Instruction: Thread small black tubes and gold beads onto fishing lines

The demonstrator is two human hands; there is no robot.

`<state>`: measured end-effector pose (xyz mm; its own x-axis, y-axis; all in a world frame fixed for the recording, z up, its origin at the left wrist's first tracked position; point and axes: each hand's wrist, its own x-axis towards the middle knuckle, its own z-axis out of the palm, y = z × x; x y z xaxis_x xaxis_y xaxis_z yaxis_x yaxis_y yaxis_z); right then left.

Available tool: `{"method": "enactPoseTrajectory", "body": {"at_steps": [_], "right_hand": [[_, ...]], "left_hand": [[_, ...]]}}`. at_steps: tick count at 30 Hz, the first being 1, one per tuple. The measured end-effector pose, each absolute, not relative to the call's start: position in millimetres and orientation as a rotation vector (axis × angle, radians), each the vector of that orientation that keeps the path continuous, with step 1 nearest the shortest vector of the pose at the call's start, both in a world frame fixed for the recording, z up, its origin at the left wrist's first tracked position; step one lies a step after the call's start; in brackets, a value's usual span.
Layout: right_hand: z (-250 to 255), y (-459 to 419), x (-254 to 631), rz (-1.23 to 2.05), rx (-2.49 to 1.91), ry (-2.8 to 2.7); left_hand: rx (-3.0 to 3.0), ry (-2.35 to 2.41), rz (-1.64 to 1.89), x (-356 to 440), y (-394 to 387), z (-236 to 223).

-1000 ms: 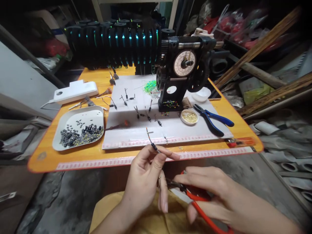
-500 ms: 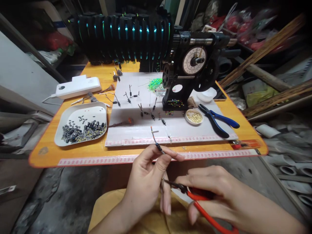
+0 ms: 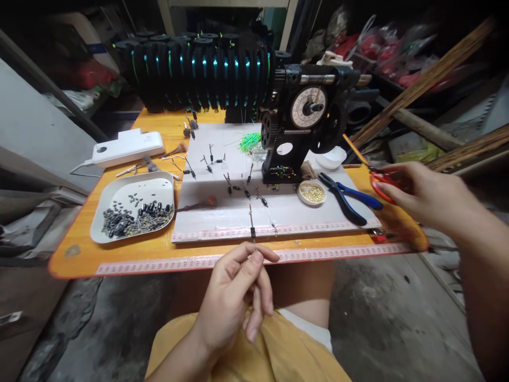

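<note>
Over my lap, my left hand (image 3: 240, 297) is closed, thumb pressed on the index finger. From that pinch rises a thin stem piece with a black cylinder (image 3: 253, 232) and an orange-brown upper end. Its lower end is hidden by my fingers. My right hand (image 3: 413, 193) reaches out over the right edge of the table, its fingers wrapped around red-handled pliers (image 3: 385, 187). The pliers' jaws are blurred. Just left of that hand lie blue-and-black pliers (image 3: 350, 199). Several similar black-cylinder pieces (image 3: 247, 193) rest on the white board (image 3: 207, 212).
A white tray (image 3: 115, 185) of small dark parts sits at left, near a white power strip (image 3: 129, 148). A black machine with a dial (image 3: 309, 107) and rows of spools (image 3: 199, 74) stands behind. A dish of gold beads (image 3: 312, 193) and a measuring tape (image 3: 159, 264) lie nearer.
My right hand has moved away from the left one, up and right to the table's right edge, carrying the red-handled pliers. The held piece now stands more upright.
</note>
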<state>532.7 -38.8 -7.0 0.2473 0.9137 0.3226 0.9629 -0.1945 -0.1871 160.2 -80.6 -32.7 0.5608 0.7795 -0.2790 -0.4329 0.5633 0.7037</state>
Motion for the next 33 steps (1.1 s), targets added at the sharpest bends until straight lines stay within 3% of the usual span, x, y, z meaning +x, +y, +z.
{"method": "enactPoseTrajectory", "body": {"at_steps": [5,8,10,12,14,15,17,26,33], "right_hand": [[-13,-13,529,-0.041,-2.174,-1.706],[-3,-35,475,-0.088,-1.98,-1.639],[1,-51,423,0.08,-1.817,-1.712],[3,-60,372,0.424,-1.651,-1.826],[2,-60,332,1.322,-1.261,-1.545],[2,-58,318,1.596,-1.081,-1.38],[3,-54,302,1.88,-0.842,-1.183],[4,-63,297,1.692,-0.953,-1.184],[-6,-51,317,1.172,-1.27,-1.54]], "left_hand": [[0.733,0.674,0.782,153,-89,-39],[0.82,0.734,0.73,148,-97,-45],[0.921,0.779,0.713,147,-102,-47],[1.047,0.822,0.721,145,-107,-47],[1.146,0.878,0.739,143,-110,-46],[1.178,0.905,0.751,142,-111,-45],[1.217,0.947,0.789,138,-112,-46],[1.345,0.836,0.829,133,-113,-70],[1.649,1.112,1.091,118,-30,-3]]}}
